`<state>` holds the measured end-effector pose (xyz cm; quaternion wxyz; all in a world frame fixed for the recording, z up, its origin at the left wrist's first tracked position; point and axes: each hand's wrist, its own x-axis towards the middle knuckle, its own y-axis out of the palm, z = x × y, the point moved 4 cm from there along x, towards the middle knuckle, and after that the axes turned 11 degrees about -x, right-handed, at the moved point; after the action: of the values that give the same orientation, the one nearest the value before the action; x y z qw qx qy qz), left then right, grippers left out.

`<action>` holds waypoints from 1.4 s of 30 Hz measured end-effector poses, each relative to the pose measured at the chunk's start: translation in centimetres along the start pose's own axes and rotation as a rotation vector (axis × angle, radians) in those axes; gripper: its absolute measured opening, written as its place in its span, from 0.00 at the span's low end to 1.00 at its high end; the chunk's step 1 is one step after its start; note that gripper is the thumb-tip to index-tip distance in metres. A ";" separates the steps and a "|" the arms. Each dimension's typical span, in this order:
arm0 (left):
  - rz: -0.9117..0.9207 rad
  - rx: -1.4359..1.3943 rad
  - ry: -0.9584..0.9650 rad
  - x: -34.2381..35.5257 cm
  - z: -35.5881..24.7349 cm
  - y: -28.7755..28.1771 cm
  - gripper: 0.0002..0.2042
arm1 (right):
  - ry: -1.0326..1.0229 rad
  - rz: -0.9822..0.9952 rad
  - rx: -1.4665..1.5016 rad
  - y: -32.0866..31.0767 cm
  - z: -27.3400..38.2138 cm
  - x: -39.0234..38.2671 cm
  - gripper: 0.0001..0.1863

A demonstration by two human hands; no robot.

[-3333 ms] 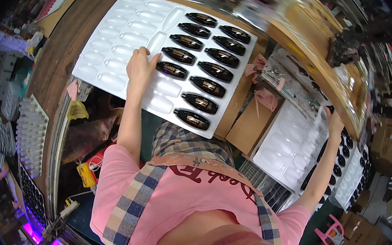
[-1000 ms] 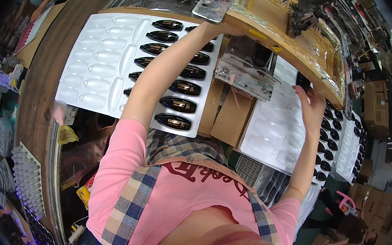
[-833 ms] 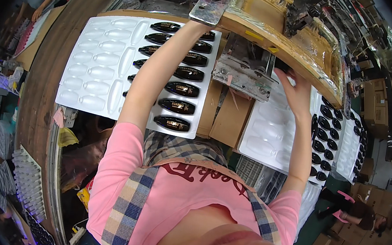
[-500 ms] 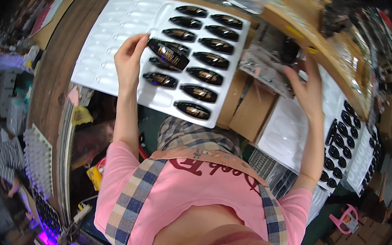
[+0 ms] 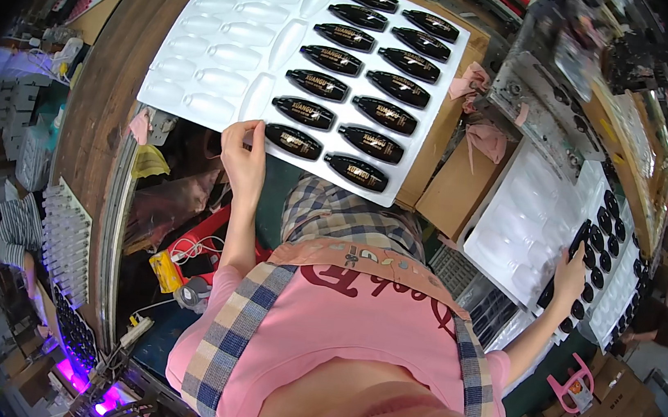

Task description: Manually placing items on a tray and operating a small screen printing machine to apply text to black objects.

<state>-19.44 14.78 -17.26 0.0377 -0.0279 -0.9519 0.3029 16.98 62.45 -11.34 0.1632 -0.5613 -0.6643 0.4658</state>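
Resting on the near edge of the white moulded tray (image 5: 226,73), the left hand (image 5: 243,157) has its fingers (image 5: 253,135) spread flat and lightly curled over the rim, closed on nothing. Just beside those fingertips, toward the person's right, lies the nearest black oval piece (image 5: 293,141); half a second ago the same hand was up among the black pieces, carrying one, so a piece appears to have been seated and let go. The filled pockets (image 5: 370,68) run in two columns away from the fingers; the pockets beyond the fingers on the left side of the tray stand empty.

The right hand (image 5: 567,278) has dropped from the metal fixture (image 5: 539,108), where it was half a second ago, to the second white tray (image 5: 525,230) at the far right. Its fingers (image 5: 574,254) lie on loose black pieces (image 5: 605,231) there; whether they have closed on one cannot be told. Judged from this, one placement is done and the right hand is at the supply for another.
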 end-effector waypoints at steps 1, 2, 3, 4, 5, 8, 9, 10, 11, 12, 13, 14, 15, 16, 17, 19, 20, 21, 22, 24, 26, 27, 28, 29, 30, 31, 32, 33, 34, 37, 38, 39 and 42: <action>0.026 0.108 0.122 0.3 -0.4 0.1 0.06 | 0.012 -0.053 0.047 0.2 -0.2 -0.6 0.27; 0.050 0.214 0.246 0.6 -0.8 0.2 0.06 | 0.025 -0.107 0.092 0.2 -0.4 -1.1 0.27; 0.081 0.201 0.203 0.9 -0.8 0.2 0.06 | 0.039 -0.149 0.130 0.7 -0.6 -1.2 0.28; 0.053 0.221 0.241 1.1 -1.1 0.2 0.06 | 0.056 -0.196 0.166 1.0 -0.9 -0.9 0.28; 0.037 0.179 0.273 1.6 -1.9 0.3 0.06 | 0.074 -0.245 0.201 1.1 -1.2 -0.4 0.29; 0.064 0.016 0.322 3.7 -5.6 2.2 0.06 | 0.058 -0.340 0.221 0.6 -0.5 0.5 0.28; 0.108 -0.059 0.349 4.5 -7.0 3.5 0.06 | 0.089 -0.315 0.219 0.4 -0.6 0.7 0.28; 0.146 -0.139 0.374 5.3 -8.1 4.9 0.05 | 0.096 -0.305 0.265 0.9 -1.1 1.1 0.29; 0.182 -0.196 0.430 5.9 -9.9 6.2 0.05 | 0.106 -0.291 0.287 0.7 -1.4 1.1 0.28; 0.227 -0.246 0.521 6.6 -11.7 7.8 0.06 | 0.116 -0.276 0.308 0.5 -1.6 1.1 0.27; 0.267 -0.281 0.610 7.2 -13.7 9.3 0.06 | 0.104 -0.246 0.486 0.2 -1.7 1.3 0.25; 0.288 -0.301 0.687 7.8 -15.6 10.8 0.06 | 0.090 -0.215 0.662 -0.5 -1.6 1.4 0.23; 0.311 -0.397 0.699 8.4 -17.3 12.2 0.07 | 0.067 -0.181 0.841 -1.3 -1.4 1.5 0.21; 0.367 -0.445 0.734 9.1 -19.0 13.8 0.07 | -0.011 -0.184 0.937 -2.6 -0.7 1.4 0.19; 0.470 -0.426 0.651 9.6 -19.5 16.0 0.09 | -0.090 -0.186 1.031 -4.1 0.3 1.2 0.17; 0.791 -0.351 0.424 9.5 -21.0 20.6 0.12 | -0.264 -0.243 1.118 -6.9 2.8 1.3 0.15; 0.804 -0.401 0.500 9.5 -21.2 22.8 0.13 | -0.363 -0.300 1.110 -8.5 4.3 1.4 0.15; 0.824 -0.454 0.578 9.4 -21.5 25.2 0.15 | -0.384 -0.302 1.153 -10.1 5.8 1.1 0.16; 0.835 -0.459 0.670 9.5 -21.8 27.2 0.14 | -0.486 -0.440 1.075 -11.4 6.8 1.1 0.16; 0.872 -0.485 0.678 9.5 -22.2 28.9 0.14 | -0.545 -0.271 1.371 -11.6 8.6 1.6 0.19; 0.913 -0.590 0.576 10.3 -22.3 29.6 0.13 | -0.622 -0.261 1.305 -12.9 10.9 2.3 0.20; 0.927 -0.665 0.503 10.8 -22.3 29.5 0.13 | -0.627 -0.346 1.197 -13.9 12.1 2.4 0.19; 0.940 -0.757 0.415 11.3 -22.2 29.0 0.12 | -0.645 -0.352 1.146 -14.6 13.4 2.4 0.19; 0.952 -0.865 0.322 11.8 -22.1 28.4 0.12 | -0.665 -0.357 1.094 -15.3 14.7 2.4 0.19; 0.958 -0.973 0.236 12.4 -21.9 27.6 0.12 | -0.683 -0.362 1.043 -15.9 16.0 2.4 0.19; 0.948 -1.057 0.194 13.2 -21.7 26.4 0.12 | -0.692 -0.356 1.006 -16.9 17.3 2.3 0.18; 0.937 -1.132 0.162 14.1 -21.3 25.2 0.11 | -0.692 -0.344 0.973 -17.6 18.5 2.0 0.18; 0.897 -1.166 0.152 14.9 -20.4 23.6 0.11 | -0.698 -0.330 0.941 -18.0 19.2 1.8 0.17; 0.812 -1.020 0.186 16.0 -19.2 22.4 0.10 | -0.690 -0.315 0.950 -18.1 19.5 1.6 0.17; 0.555 -0.860 0.191 19.1 -14.2 17.8 0.10 | -0.677 -0.270 0.993 -17.5 19.9 1.2 0.18; 0.505 -0.838 0.143 20.1 -12.1 16.8 0.10 | -0.703 -0.290 0.966 -17.3 19.8 1.1 0.19; 0.414 -0.802 0.092 21.2 -10.0 15.9 0.10 | -0.725 -0.311 0.941 -17.3 19.7 0.9 0.19; 0.221 -0.739 0.018 23.1 -4.4 14.0 0.09 | -0.700 -0.383 0.859 -16.5 18.2 -0.2 0.23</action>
<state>-41.60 30.44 -20.54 0.0004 -0.1448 -0.9877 -0.0586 -6.24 55.41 -7.38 0.2280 -0.1277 -0.5199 0.8133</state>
